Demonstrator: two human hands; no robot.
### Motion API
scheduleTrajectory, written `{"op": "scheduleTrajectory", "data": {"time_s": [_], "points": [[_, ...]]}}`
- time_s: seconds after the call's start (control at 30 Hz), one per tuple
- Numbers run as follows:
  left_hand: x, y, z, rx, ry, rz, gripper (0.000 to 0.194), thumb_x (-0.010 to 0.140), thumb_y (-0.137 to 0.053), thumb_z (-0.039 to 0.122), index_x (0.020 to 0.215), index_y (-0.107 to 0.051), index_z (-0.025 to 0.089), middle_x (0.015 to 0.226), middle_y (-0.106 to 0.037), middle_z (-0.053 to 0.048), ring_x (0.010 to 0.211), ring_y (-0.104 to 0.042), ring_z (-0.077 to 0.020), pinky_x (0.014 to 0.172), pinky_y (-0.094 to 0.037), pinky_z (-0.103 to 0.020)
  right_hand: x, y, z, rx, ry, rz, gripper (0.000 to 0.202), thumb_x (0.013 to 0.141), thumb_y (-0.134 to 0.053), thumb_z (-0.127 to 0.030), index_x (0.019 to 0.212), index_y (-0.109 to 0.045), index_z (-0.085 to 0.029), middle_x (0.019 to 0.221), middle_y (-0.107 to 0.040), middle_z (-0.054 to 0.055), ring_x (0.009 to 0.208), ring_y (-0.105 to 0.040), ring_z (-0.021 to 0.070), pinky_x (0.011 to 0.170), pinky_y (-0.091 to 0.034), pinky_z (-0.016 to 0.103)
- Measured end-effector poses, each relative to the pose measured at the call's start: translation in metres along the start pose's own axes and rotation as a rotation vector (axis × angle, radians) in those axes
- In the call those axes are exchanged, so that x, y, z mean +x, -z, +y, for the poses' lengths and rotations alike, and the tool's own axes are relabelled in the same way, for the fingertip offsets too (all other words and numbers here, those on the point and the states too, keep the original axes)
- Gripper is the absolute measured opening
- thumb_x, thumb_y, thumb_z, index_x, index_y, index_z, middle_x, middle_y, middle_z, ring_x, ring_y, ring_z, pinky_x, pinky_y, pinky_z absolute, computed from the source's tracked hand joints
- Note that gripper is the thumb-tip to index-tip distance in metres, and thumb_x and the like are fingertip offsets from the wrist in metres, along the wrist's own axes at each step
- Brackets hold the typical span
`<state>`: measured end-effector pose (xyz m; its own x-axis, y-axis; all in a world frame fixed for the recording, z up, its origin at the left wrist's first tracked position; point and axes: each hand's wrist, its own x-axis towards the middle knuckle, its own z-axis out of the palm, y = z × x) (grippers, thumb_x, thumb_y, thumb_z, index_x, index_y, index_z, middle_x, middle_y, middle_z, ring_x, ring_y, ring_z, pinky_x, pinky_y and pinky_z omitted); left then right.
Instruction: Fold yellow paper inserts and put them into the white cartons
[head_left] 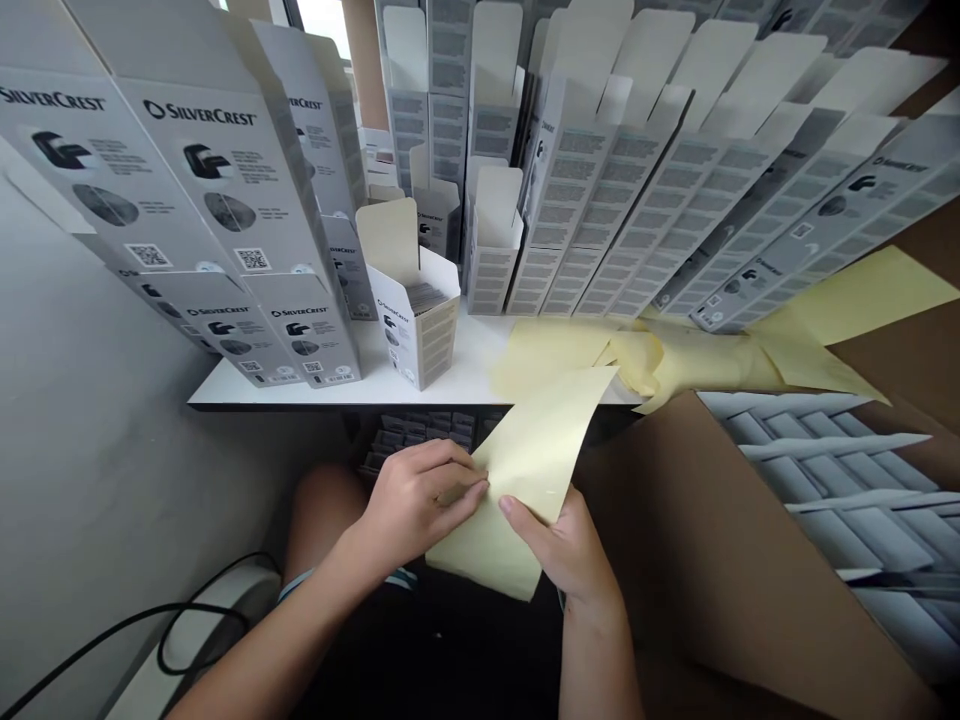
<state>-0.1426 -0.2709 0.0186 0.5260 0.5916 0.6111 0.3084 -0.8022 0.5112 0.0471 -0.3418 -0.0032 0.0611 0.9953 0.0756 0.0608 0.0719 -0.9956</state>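
Observation:
Between my hands, over my lap and in front of the table edge, hangs a tilted pale yellow paper sheet. My left hand pinches the sheet's left edge with thumb and fingertips. On the right side my right hand grips it, thumb on the front and fingers hidden behind. Just beyond lies a crumpled heap of the same yellow paper on the white table. An upright open-topped SilverCrest box stands near the table's front edge, with something printed or papery inside.
Stacked SilverCrest boxes rise at the left by the wall. Rows of open-flapped boxes fill the back and right. A large cardboard carton with white dividers and packed items stands at lower right. A black cable loops at lower left.

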Motion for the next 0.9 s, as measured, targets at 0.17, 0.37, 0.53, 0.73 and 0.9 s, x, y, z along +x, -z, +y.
{"op": "scheduleTrajectory", "data": {"time_s": [0.17,0.37,0.53,0.73,0.9], "points": [[-0.001,0.004,0.003,-0.102,0.063,-0.084,0.013,0.093,-0.066,0.028,0.092,-0.074,0.017,0.086,-0.071,-0.007,0.078,-0.066,-0.0169,0.068,-0.054,-0.027,-0.001,-0.001,-0.009,-0.071,0.053,-0.034,0.017,0.092,-0.067,-0.031,0.105,-0.075,-0.024,0.093,-0.077,0.004,0.084,-0.073,0.0219,0.071,-0.06,0.029],[0.0,0.012,0.004,-0.431,0.261,-0.223,0.013,0.093,-0.066,0.025,0.088,-0.077,0.019,0.088,-0.069,-0.006,0.078,-0.066,-0.0146,0.07,-0.052,-0.024,0.0,0.001,-0.008,-0.031,0.1,-0.12,0.016,0.091,-0.066,-0.027,0.104,-0.075,-0.026,0.094,-0.076,0.003,0.084,-0.073,0.0202,0.073,-0.06,0.029],[-0.001,0.016,0.004,-0.475,0.304,-0.279,0.015,0.093,-0.065,0.024,0.086,-0.076,0.018,0.087,-0.068,-0.005,0.078,-0.065,-0.0143,0.07,-0.05,-0.024,-0.002,0.003,-0.004,-0.086,0.116,-0.108,0.012,0.088,-0.068,-0.025,0.098,-0.074,-0.023,0.087,-0.075,0.003,0.077,-0.072,0.0196,0.07,-0.06,0.028],[-0.006,0.011,0.002,-0.51,0.312,-0.262,0.016,0.093,-0.064,0.021,0.081,-0.073,0.015,0.085,-0.067,-0.004,0.076,-0.063,-0.0124,0.066,-0.046,-0.021,-0.001,0.005,-0.004,-0.063,0.112,-0.13,0.011,0.088,-0.067,-0.023,0.096,-0.074,-0.023,0.084,-0.075,0.002,0.075,-0.072,0.0181,0.067,-0.059,0.025],[-0.009,0.005,0.0,-0.531,0.312,-0.238,0.017,0.093,-0.063,0.02,0.079,-0.071,0.014,0.084,-0.067,-0.005,0.075,-0.062,-0.0126,0.067,-0.047,-0.022,0.0,0.007,0.003,-0.045,0.11,-0.128,0.01,0.086,-0.069,-0.023,0.094,-0.074,-0.022,0.083,-0.076,0.002,0.073,-0.072,0.0183,0.065,-0.06,0.025]]}}
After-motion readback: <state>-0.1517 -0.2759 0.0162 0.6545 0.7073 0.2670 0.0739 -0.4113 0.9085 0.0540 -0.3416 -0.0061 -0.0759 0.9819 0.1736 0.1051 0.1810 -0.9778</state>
